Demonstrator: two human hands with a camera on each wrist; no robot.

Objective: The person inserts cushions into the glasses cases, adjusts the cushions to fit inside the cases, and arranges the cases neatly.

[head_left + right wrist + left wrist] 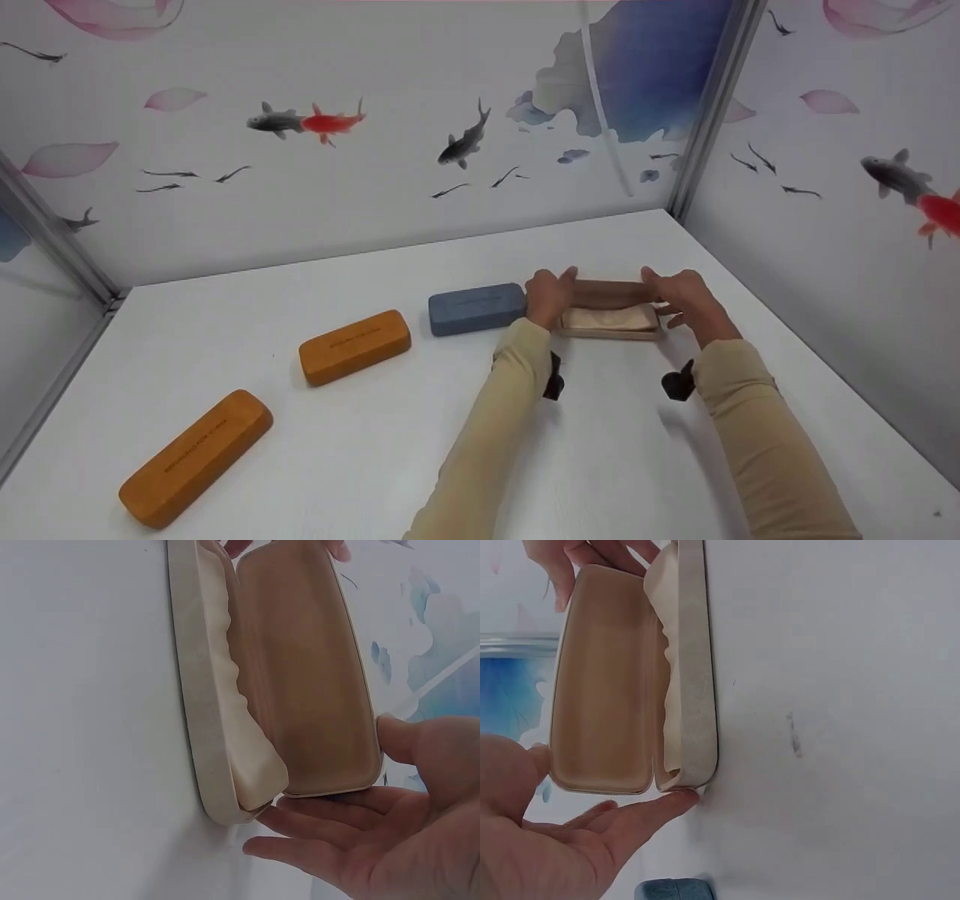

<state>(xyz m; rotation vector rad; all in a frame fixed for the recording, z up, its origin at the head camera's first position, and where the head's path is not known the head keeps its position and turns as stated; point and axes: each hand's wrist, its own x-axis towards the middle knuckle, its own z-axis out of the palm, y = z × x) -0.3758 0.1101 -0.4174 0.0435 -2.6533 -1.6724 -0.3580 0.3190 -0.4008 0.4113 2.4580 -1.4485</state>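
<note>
At the right of the table a cream glasses case [570, 332] stands open, its brown-lined lid [611, 292] raised. A folded cream cloth [609, 319] lies in the base. My left hand [547, 298] holds the case at its left end; in the left wrist view its thumb is at the lid's rim and a fingertip touches the base's corner. At the other end my right hand [691, 301] holds the lid, with the thumb on the rim and fingers beneath, as the right wrist view shows. The lid's outer side is hidden.
A closed blue glasses case [476, 309] lies just left of my left hand. Two closed orange cases [356, 347] lie farther left, the nearer one at the front left. White printed walls [360, 202] border the table at the back and sides.
</note>
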